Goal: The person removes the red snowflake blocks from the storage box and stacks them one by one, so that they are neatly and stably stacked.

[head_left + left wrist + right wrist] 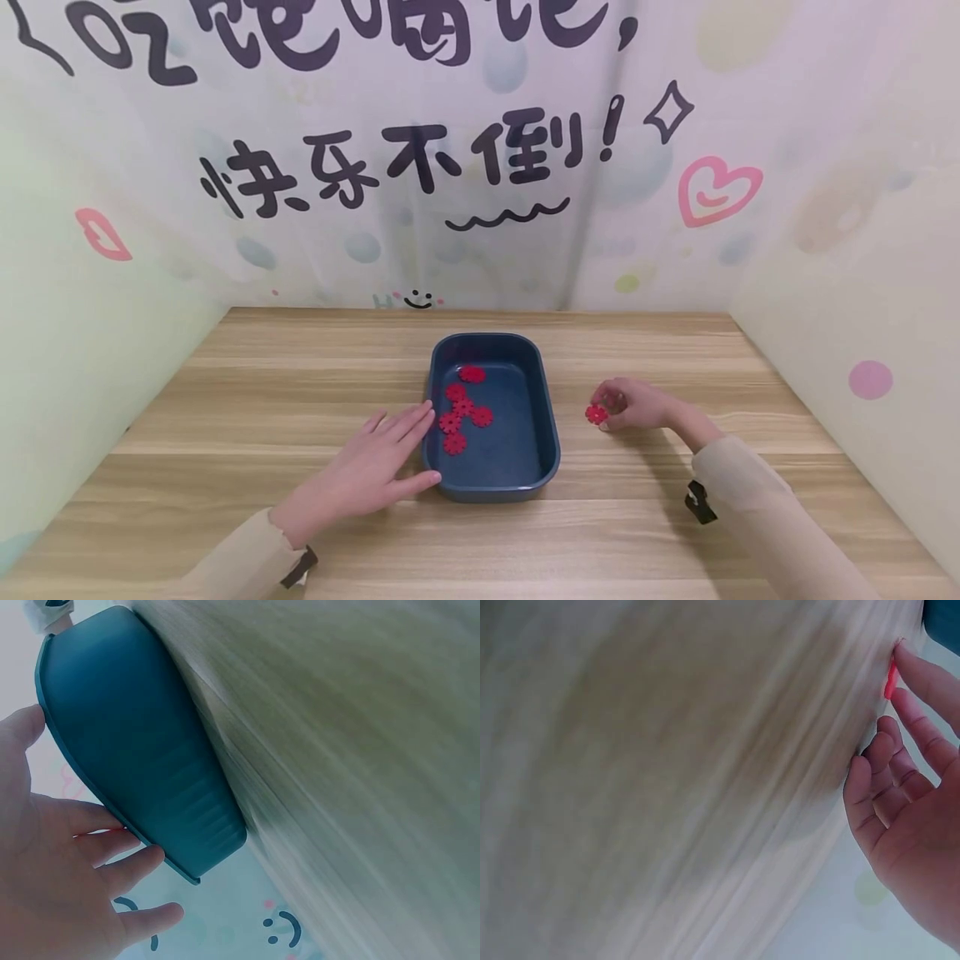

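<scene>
A dark blue rectangular tray [502, 492] stands on the wooden table, with several red flower-shaped plastic discs [452, 423] lying along its left side. My left hand [367, 467] rests its fingertips and thumb against the tray's left rim, fingers spread and fairly straight; the left wrist view shows them along the rim of the blue tray [142, 742]. To the right of the tray, my right hand [633, 406] pinches one red flower-shaped disc [596, 414] between thumb and index finger, close to the tabletop. In the right wrist view that disc [890, 679] appears edge-on between the fingertips.
The wood-grained table [300, 375] reaches back to a white printed wall hanging [480, 267] with dark lettering. Pale walls [862, 292] border it on the left and right. Dark bands [701, 502] circle both sleeved wrists.
</scene>
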Demonstrator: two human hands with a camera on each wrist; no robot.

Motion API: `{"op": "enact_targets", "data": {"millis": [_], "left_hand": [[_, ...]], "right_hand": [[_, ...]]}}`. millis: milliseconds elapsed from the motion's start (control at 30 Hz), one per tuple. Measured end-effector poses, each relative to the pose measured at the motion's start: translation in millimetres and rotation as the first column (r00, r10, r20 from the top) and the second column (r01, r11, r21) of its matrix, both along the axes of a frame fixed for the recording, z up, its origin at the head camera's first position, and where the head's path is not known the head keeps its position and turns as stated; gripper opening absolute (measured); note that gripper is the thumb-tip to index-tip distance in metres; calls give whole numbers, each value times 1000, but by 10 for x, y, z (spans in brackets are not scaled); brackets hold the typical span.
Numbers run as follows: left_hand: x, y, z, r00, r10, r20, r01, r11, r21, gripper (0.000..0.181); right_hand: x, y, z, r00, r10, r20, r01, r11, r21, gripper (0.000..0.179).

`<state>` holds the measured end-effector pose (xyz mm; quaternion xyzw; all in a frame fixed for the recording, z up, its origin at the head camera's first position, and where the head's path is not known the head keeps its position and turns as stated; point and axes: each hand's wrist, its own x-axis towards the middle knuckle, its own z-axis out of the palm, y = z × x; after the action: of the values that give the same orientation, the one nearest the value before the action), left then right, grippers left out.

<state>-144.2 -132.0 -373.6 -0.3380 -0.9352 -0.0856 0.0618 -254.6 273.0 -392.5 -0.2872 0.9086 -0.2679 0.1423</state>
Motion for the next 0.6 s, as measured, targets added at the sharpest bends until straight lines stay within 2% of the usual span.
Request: {"op": "enact_targets", "data": {"millis": [233, 467, 600], "left_hand": [[4, 9, -3, 1000, 4, 23, -4, 1000, 9, 75], [-4, 1, -8, 1000, 3, 18, -3, 1000, 0, 76], [-6, -4, -6, 1000, -1, 7, 1, 1000, 3, 76]], "right_hand": [[-61, -56, 128, 999, -32, -33, 31, 999, -22, 28], [-165, -252, 440, 995, 3, -102, -3, 1000, 0, 27], [-219, -400, 608, 993, 4, -114, -4, 1000, -2, 29]]}}
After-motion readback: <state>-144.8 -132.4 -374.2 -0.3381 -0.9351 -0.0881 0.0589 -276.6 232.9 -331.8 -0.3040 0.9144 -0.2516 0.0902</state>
